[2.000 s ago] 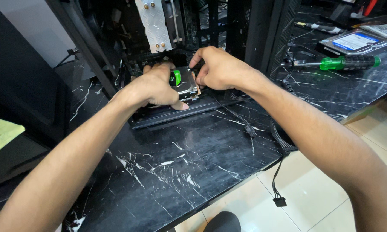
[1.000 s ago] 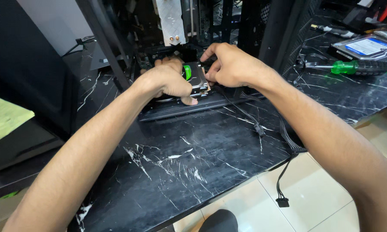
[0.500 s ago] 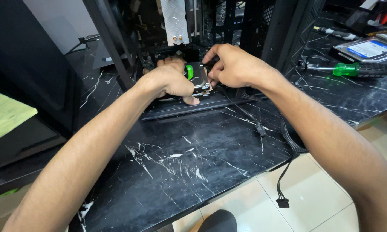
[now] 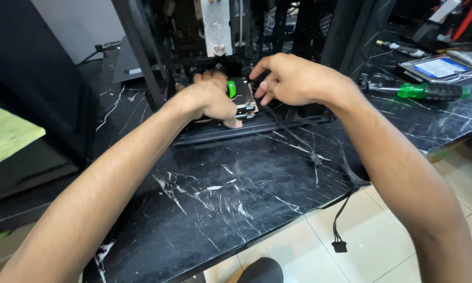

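The drive point(image 4: 242, 98) sits at the open front of the case point(image 4: 309, 31), on the black desk point(image 4: 236, 194). The left hand point(image 4: 210, 99) has its grip closed around the drive's side. The right hand point(image 4: 293, 79) pinches its far edge with bent fingers. The drive looks hard, a bit heavy, and easy to hurt, so it is best held by its sides. There is one drive, one screwdriver point(image 4: 430, 91) and two hands.

my left hand point(image 4: 210, 100), my right hand point(image 4: 293, 79), both bare, no rings or gloves on the fingers, forearms bare, no sleeves, no watch
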